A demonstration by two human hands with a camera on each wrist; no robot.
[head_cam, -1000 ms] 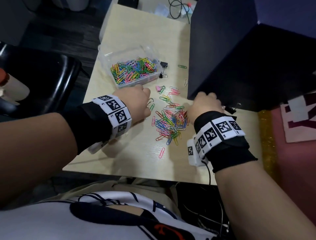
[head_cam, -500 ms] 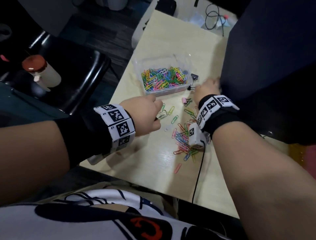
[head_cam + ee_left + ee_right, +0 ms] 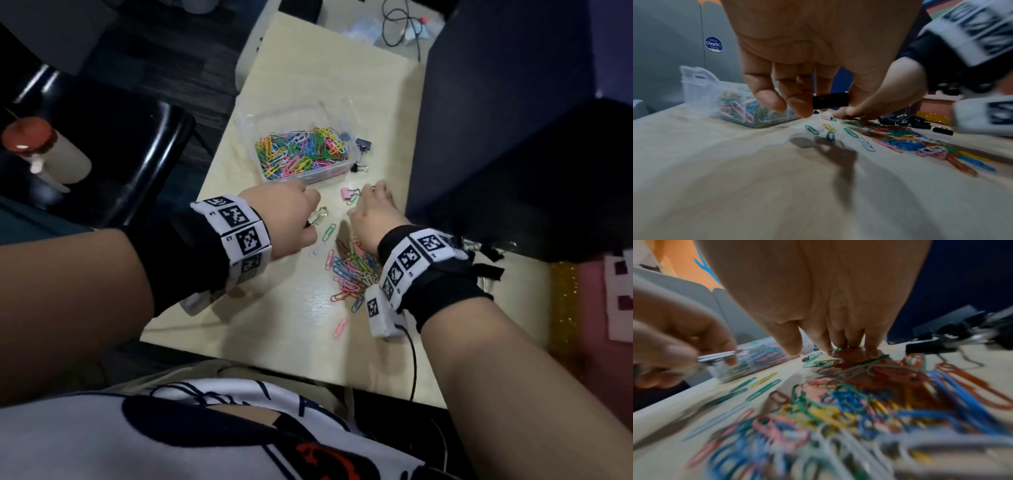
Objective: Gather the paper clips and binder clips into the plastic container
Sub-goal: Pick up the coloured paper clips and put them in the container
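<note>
A clear plastic container [image 3: 310, 177] packed with coloured paper clips stands mid-table. My left hand [image 3: 310, 219] hovers just in front of it and pinches a black binder clip [image 3: 830, 102] between thumb and fingers, with the clip's wire handles [image 3: 319, 215] sticking out. A loose pile of coloured paper clips [image 3: 352, 270] lies to the right. My right hand [image 3: 366, 202] reaches over that pile, its straight fingertips [image 3: 851, 346] pressing on clips at the far edge. A pink binder clip [image 3: 347, 193] lies by those fingers. Two black binder clips [image 3: 362, 145] sit beside the container.
A tall dark blue box [image 3: 513, 137] walls off the table's right side, with more black binder clips [image 3: 479, 246] at its foot. A black chair [image 3: 120, 154] with a red-capped bottle [image 3: 41, 150] stands left. Cables [image 3: 400, 24] lie at the far end.
My right hand moved from beside the dark box toward the container, then back to the pile's far edge. The left hand has stayed near the container's front, still gripping its clip.
</note>
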